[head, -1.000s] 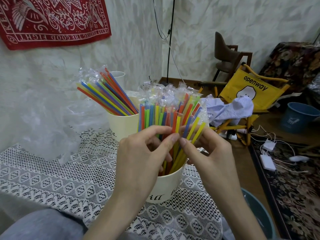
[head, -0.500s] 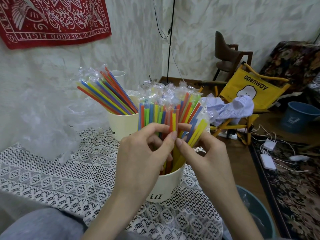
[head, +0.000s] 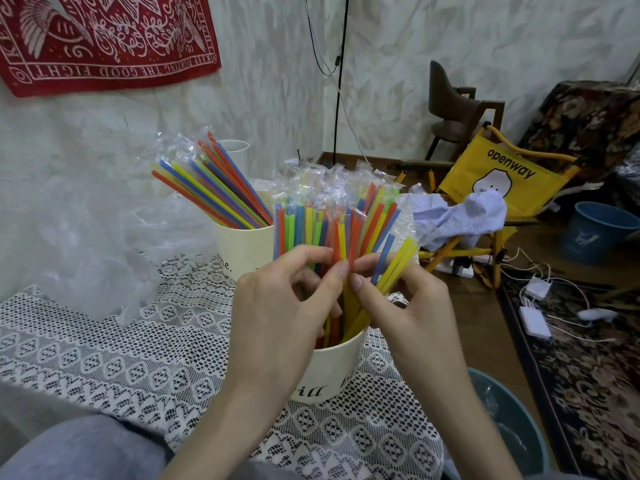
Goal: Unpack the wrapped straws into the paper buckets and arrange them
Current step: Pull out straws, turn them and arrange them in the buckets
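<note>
Head cam: both hands, left hand [head: 277, 306] and right hand [head: 408, 306], pinch thin colourful plastic-wrapped straws [head: 332, 223] standing in the near cream paper bucket [head: 332, 372]. They're light, bendy, slippery; grab mid-shaft imo.

red wall cloth [head: 104, 39]: "keep fighting the good fight", upside down. yellow folding chair [head: 502, 174]: "openway". near paper bucket [head: 329, 379]: partial "ill", far paper bucket [head: 242, 251]: "e."
</note>
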